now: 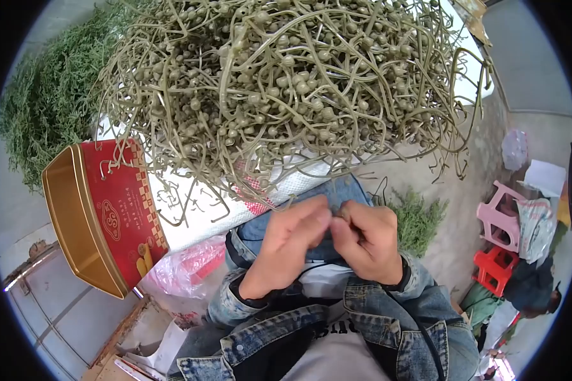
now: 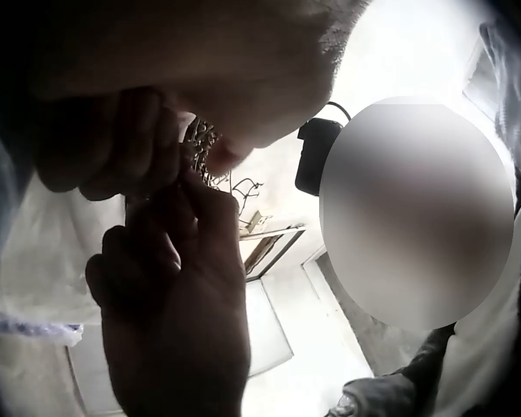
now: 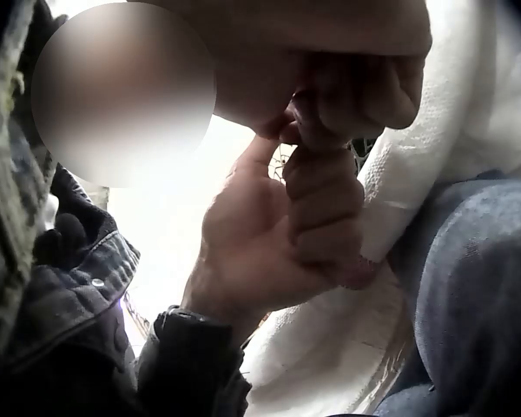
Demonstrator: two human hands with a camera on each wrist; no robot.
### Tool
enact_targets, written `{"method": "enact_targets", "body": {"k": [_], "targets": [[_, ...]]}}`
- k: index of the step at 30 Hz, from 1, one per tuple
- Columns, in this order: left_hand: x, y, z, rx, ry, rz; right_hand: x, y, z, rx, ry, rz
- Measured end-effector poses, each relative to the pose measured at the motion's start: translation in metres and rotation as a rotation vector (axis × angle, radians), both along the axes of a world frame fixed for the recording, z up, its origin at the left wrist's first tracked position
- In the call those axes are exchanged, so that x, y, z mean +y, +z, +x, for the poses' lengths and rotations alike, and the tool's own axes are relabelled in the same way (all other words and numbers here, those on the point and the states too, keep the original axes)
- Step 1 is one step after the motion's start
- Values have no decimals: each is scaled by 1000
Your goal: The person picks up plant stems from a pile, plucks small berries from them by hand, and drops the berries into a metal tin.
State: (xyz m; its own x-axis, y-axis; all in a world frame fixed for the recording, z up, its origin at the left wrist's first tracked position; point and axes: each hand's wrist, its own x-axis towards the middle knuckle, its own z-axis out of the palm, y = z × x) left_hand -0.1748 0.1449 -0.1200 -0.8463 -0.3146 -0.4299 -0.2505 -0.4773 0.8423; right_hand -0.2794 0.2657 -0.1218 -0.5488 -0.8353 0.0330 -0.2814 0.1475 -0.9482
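Observation:
Above the lap, my left hand and right hand meet at the fingertips, in front of the pile. Fingers of both are curled, pinching a small greenish piece where thumbs and forefingers come together; the fingers mostly hide it, and I cannot tell its exact kind. Both wrist views show the hands dark and close, fingertip to fingertip. Just beyond them rises a big heap of tangled green stems with small round bulbs, on a white woven sack.
A red tin box with a gold interior lies tilted left of the heap. Feathery green plants are behind it, with more on the floor at right. Clear pink plastic lies below the tin. Pink and red stools stand far right.

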Motion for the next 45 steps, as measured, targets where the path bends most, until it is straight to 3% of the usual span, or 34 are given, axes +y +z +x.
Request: {"method": "enact_targets", "body": {"k": [2,7,10,15,18,19,21,22,23,25,30,33,34,37,39,43,45], "targets": [[-3,1,-4,20,-127,-191,2,0,0,33,-8,1],[-16,2,-15,-8,-373,-260,6,-2,-8,32,43,-53],[-2,-5,-24,72,-125,-116,9,1,-14,-2,96,-38],[3,-15,-20,163,-100,-129,12,-3,-15,-76,64,-98],[25,-20,-22,362,257,56,10,-13,-13,-121,74,-204],[25,-17,-21,359,255,57,9,-15,-8,-209,60,-343],[23,-7,-19,250,327,375,5,-18,-1,-379,41,-626],[21,-4,-19,195,362,535,4,-17,-2,-377,45,-626],[21,-4,-19,194,362,536,5,-15,-3,-418,-26,-564],[18,-4,-19,95,265,367,4,-9,-2,-503,-161,-441],[11,-9,-16,84,129,38,4,-4,-7,-524,-95,-277],[7,-4,-19,99,92,-133,3,7,-13,-163,50,6],[6,-3,-19,102,74,-216,3,8,-15,-164,51,6],[-3,-8,-13,87,-30,-258,1,7,-25,71,138,48],[-3,-9,-13,83,-84,-277,-1,5,-27,67,163,38],[3,-6,-19,165,11,-221,-3,6,-36,45,257,31],[1,-4,-17,133,-28,-344,-2,9,-40,14,347,61]]}}
